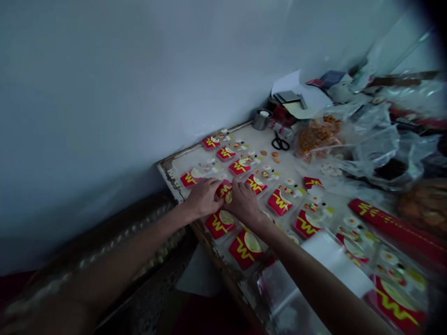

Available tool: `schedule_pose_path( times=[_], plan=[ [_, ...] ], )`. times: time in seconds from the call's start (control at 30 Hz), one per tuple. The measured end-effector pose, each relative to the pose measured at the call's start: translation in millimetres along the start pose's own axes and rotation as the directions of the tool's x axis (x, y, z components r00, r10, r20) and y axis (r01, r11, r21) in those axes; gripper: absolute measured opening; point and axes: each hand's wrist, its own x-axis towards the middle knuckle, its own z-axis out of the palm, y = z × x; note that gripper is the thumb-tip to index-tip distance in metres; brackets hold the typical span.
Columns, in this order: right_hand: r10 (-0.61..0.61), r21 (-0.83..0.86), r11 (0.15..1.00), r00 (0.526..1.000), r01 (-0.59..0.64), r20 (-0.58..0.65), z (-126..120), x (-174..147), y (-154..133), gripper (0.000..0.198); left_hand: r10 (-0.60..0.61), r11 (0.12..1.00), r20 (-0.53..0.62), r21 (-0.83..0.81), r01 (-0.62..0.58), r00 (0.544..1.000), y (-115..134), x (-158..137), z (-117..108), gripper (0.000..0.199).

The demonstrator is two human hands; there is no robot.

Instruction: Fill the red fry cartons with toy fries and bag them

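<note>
A worn white surface (181,164) with chipped edges carries about a dozen flat red cards (279,202) with yellow zigzags — some in glossy clear sleeves. Crinkled plastic bags (384,144) heap behind. Left hand (202,197) and right hand (244,201) meet over one card (225,190) near the front edge, fingers curled pinching it. One pair of black scissors (280,143).

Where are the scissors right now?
In the head view, the scissors lie at the table's far end, right of the tape roll, near the wall.
</note>
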Motion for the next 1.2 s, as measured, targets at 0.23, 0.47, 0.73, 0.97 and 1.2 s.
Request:
schedule_pose_path(
  times=[0.23, 0.47, 0.73, 0.97, 1.2],
  plan=[
    [0.005, -0.059, 0.998, 1.000, -0.006, -0.020, -3, -59, 33, 0.097, 0.044, 0.984, 0.179, 0.161, -0.074, 0.983, 5, 7, 6, 0.026],
    [0.046, -0.010, 0.999, 0.998, -0.047, -0.050, 2, -64, 33, 0.086, -0.011, 0.960, 0.177, 0.279, -0.039, 0.984, 48, 15, -11, 0.031],
    [0.012, 0.327, 0.943, 0.976, 0.062, -0.217, -22, -64, 32, 0.097, -0.097, 0.983, -0.085, -0.162, 0.083, 0.992, 83, -18, -13, 0.013],
    [0.054, 0.926, -0.096, 0.927, -0.365, 0.371, -2, -64, 49, 0.046, -0.259, 0.929, -0.062, -0.289, 0.231, 0.964, 56, -10, -12, 0.008],
    [0.103, 0.931, -0.186, 0.936, -0.315, 0.337, 11, -34, 19, 0.032, -0.264, 0.859, -0.070, -0.471, 0.202, 0.962, 81, -26, -13, 0.010]
  ],
)
